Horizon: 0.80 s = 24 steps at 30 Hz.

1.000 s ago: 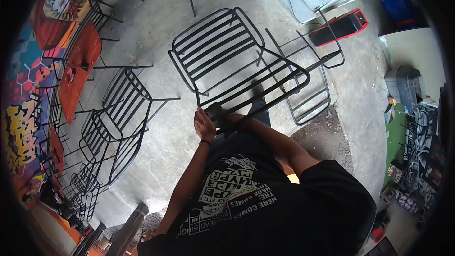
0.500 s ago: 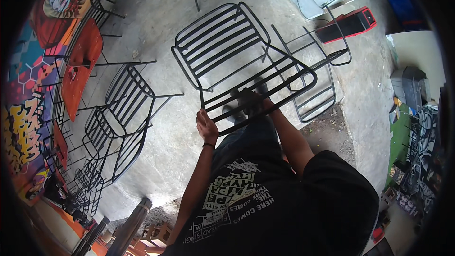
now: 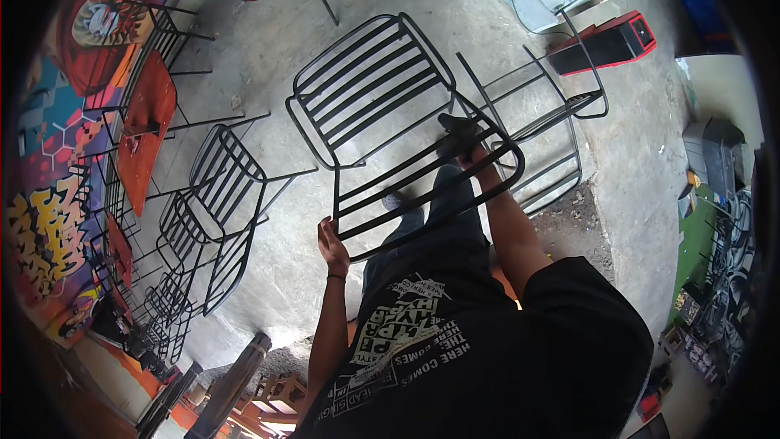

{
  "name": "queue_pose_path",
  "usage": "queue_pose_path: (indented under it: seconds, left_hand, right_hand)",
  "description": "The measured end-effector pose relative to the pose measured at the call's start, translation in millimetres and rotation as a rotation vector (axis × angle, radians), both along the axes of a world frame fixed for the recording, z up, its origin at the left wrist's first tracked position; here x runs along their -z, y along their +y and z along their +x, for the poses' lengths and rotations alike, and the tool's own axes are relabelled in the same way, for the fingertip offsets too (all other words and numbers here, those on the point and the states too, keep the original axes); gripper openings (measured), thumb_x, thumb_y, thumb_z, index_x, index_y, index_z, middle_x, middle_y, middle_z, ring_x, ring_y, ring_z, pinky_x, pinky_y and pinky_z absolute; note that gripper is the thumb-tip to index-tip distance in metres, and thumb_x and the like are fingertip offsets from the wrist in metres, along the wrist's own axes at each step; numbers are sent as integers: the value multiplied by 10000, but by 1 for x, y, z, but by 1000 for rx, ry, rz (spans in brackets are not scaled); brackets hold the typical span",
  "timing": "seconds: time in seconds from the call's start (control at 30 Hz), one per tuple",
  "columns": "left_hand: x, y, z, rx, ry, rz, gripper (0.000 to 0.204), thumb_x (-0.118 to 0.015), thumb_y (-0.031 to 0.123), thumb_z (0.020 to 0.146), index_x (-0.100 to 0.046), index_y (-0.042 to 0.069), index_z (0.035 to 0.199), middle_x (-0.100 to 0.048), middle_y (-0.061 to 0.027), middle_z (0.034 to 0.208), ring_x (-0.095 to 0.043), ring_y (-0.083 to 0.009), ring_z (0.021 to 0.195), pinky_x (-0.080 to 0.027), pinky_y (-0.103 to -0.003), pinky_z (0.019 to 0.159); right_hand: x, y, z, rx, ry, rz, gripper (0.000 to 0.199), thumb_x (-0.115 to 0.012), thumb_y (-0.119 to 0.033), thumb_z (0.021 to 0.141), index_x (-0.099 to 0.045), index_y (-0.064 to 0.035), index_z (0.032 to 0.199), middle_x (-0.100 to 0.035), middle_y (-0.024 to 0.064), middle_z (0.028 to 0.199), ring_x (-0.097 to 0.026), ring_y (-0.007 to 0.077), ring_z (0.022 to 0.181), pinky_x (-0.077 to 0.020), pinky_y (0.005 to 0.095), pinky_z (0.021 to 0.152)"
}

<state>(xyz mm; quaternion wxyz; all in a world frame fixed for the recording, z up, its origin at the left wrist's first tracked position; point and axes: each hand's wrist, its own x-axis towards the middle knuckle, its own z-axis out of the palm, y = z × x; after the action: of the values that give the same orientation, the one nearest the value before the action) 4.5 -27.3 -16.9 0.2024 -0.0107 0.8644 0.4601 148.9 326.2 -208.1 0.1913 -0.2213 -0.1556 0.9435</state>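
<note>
A black metal chair (image 3: 370,85) with a slatted back and seat is tilted in front of me, its seat over my legs. My left hand (image 3: 331,245) is at the left front corner of the seat frame, its fingers stretched along the tube and the palm against it. My right hand (image 3: 474,159) is at the right side of the seat, closed on what looks like a dark cloth (image 3: 458,135) against the slats. One of my shoes lies close behind that dark bundle, so its outline is hard to separate. My fingers there are partly hidden.
Another black frame chair (image 3: 540,118) lies just right of mine, near a black-and-red box (image 3: 605,43). More slatted chairs (image 3: 227,171) and red tables (image 3: 146,134) line the painted wall at left. Dark posts (image 3: 231,386) stand at lower left.
The seat has shifted left and nearer to me, with my left hand on it. My right hand and the dark cloth have moved right and farther out across the slats.
</note>
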Motion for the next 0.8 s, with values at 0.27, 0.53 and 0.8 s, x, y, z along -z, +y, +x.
queue_pose_path:
  seconds: [0.27,0.53,0.8]
  left_hand:
    - [-6,-7,-3,-74,-77,-26,596,-301,497,1015,-554,-7,1206,-623,-157,1069,-558,-248,1034,-371,-354,986]
    - [-6,-21,5,-66,-5,-81,600,-292,495,1018,-554,-11,1210,-621,-146,1074,-556,-249,1028,-380,-370,979]
    - [-1,6,9,-73,28,37,573,-278,462,1026,-590,2,1167,-630,-178,1058,-574,-309,1024,-403,-372,956]
  right_hand:
    - [-35,-84,-24,-255,285,-151,246,-508,-348,984,-562,-135,1095,-575,10,888,-559,62,730,-451,191,593]
    - [-104,-217,-85,-772,-360,348,324,-477,-253,971,-466,-112,1263,-513,37,1232,-469,168,1110,-405,372,941]
    - [-26,-281,-35,-1082,-59,996,554,-546,-328,910,-449,15,1333,-427,124,1436,-440,247,1277,-374,335,1037]
